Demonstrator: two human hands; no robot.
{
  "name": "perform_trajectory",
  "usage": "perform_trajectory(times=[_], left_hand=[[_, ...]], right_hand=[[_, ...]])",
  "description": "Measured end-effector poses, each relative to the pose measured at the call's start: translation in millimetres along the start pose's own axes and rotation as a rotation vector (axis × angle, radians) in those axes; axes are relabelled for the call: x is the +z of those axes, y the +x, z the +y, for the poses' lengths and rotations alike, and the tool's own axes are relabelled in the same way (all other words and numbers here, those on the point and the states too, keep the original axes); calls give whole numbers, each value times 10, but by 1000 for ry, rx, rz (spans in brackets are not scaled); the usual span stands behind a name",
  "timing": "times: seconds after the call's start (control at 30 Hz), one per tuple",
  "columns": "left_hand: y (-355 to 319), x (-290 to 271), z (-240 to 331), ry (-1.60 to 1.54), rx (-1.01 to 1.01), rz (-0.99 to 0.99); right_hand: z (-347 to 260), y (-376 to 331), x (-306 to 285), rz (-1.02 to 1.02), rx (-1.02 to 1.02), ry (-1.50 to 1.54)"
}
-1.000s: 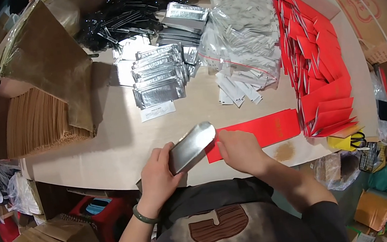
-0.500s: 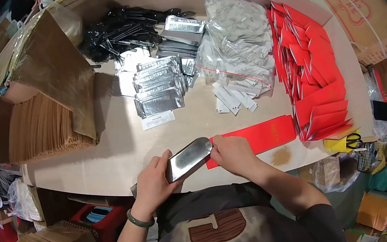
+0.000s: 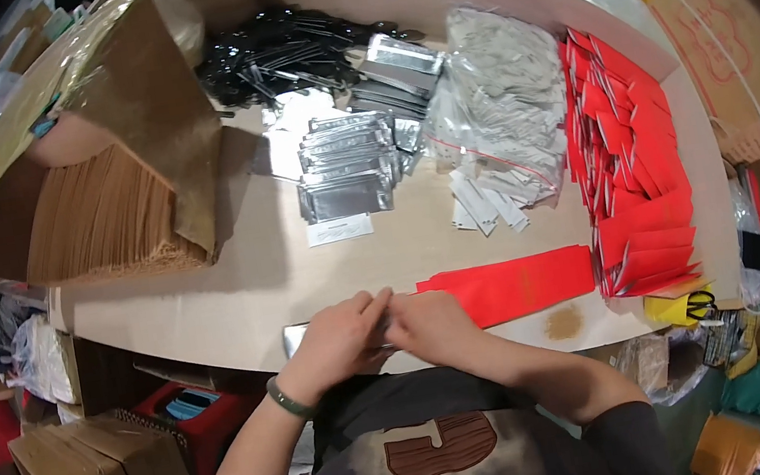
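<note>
My left hand [image 3: 344,336] is closed low over the table's front edge. From its outer side sticks the end of a flat, shiny silver piece [image 3: 295,338]; the rest is covered by my hands. Right beside it, the fingers of my right hand [image 3: 429,327] are bent in and meet the left fingertips. What they grip is hidden. Flat red paper sleeves [image 3: 532,285] lie stacked just right of my right hand, partly behind it. Beyond my hands is a pile of silver packets [image 3: 346,178], with a white printed slip [image 3: 339,230] at its near end.
A cardboard box [image 3: 150,105] of brown folded sleeves [image 3: 99,222] stands at left. Black plastic cutlery [image 3: 286,53] is heaped at the back. A clear bag of white packets [image 3: 510,87] lies beside many red sleeves [image 3: 626,129]. Black-handled scissors [image 3: 701,304] are at the right edge.
My hands have come together, and the right hand has moved left off the silver piece's rounded end. Most of that piece is now covered. The whole view has shifted slightly.
</note>
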State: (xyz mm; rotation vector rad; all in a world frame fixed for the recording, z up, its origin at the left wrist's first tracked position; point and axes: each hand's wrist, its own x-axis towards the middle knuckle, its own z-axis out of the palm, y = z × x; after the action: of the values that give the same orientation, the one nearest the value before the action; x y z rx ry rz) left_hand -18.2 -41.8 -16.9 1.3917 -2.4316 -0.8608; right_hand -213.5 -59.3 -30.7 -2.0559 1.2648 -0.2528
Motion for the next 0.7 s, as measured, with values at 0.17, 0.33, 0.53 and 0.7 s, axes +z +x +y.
perform_trajectory(times=[0.17,0.33,0.53,0.7], left_hand=[[-204,-506,-278,118,15,411],[-487,-1670,-786,231,-329,961],[-573,-1788,-1681,330,-594,750],[-492,-1744,-1722,241,-607,599]], right_hand=[[76,810,-35,195,-256,-146],[341,1123,27,176,-641,-472],[205,1170,-199,538,-491,-336],[205,1156,-97,388,-278,-373]])
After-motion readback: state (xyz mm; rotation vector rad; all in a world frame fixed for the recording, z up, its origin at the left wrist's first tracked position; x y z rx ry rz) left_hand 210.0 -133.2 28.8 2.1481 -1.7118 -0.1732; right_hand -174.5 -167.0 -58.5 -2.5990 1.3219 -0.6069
